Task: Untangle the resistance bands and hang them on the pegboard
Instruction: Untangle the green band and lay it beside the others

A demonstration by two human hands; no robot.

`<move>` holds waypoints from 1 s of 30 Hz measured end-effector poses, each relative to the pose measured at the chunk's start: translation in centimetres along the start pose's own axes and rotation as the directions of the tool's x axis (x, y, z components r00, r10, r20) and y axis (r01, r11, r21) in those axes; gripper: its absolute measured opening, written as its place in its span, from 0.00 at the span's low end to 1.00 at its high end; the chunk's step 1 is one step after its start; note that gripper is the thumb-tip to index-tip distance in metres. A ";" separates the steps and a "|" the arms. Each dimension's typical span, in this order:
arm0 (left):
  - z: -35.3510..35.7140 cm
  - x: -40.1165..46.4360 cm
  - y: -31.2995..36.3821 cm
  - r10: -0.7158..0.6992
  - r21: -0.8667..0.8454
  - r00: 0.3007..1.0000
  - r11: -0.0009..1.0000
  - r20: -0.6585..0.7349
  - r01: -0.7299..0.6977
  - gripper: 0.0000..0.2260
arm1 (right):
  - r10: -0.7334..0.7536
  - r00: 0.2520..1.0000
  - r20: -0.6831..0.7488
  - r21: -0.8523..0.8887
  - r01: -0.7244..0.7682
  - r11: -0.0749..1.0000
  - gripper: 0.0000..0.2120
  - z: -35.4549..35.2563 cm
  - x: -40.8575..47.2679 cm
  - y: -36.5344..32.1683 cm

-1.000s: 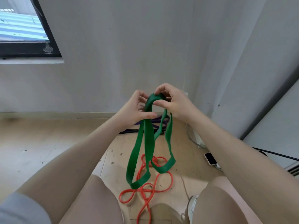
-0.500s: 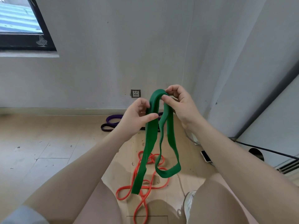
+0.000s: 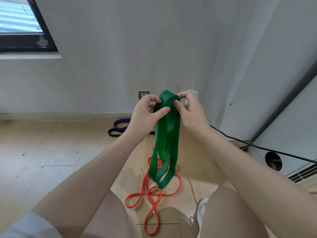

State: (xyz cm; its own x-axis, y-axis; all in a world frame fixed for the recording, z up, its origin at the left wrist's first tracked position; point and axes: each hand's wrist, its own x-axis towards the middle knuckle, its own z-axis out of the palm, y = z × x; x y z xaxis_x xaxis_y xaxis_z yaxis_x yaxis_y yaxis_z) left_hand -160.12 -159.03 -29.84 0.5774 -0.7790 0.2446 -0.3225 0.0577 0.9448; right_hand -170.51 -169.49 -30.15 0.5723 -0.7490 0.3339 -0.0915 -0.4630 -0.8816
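A wide green resistance band (image 3: pixel 164 145) hangs folded in several loops in front of me, clear of the floor. My left hand (image 3: pixel 145 115) pinches its top fold from the left, thumb across the band. My right hand (image 3: pixel 188 112) grips the same fold from the right. Below it an orange band (image 3: pixel 151 194) lies twisted on the wooden floor between my knees. A purple band (image 3: pixel 121 122) and a black band (image 3: pixel 114 133) lie on the floor near the wall, partly hidden behind my left arm. No pegboard is in view.
A wall socket (image 3: pixel 143 95) sits low on the grey wall. A black cable (image 3: pixel 257 146) runs across the floor at right, near a vent grille (image 3: pixel 301 174) and a round hole (image 3: pixel 273 161). A window (image 3: pixel 20 24) is at upper left.
Both hands have lifted the green band higher, and its loops now hang closer together above the orange band. The view has tilted up, showing more of the wall.
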 end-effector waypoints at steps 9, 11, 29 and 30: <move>1.0 0.7 1.7 -0.034 -0.125 0.996 0.992 -0.085 0.023 0.11 | 0.061 0.998 -0.015 0.087 -0.059 0.994 0.02 1.5 -1.4 0.0; 1.0 0.5 1.6 -0.033 -0.117 0.997 0.993 -0.076 0.024 0.09 | 0.099 0.995 0.013 0.144 -0.100 0.984 0.04 1.3 -1.2 0.0; 0.2 -0.5 -1.5 -0.155 -0.085 0.986 0.984 0.057 0.159 0.27 | 0.149 0.981 0.123 0.521 -0.192 0.831 0.10 -0.1 0.7 -0.8; 0.0 -0.7 -2.0 -0.189 -0.096 0.978 0.976 0.092 0.198 0.26 | 0.149 0.980 0.132 0.546 -0.197 0.814 0.10 -0.2 1.0 -1.1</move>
State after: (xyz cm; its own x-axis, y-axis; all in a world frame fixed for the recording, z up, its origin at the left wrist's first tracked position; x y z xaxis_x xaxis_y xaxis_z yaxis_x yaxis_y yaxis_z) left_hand -159.93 -158.61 -31.92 0.5563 -0.8300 0.0402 -0.1286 -0.0381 0.9910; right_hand -170.04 -169.82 -28.81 0.6550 -0.7402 0.1520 0.2573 0.0293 -0.9659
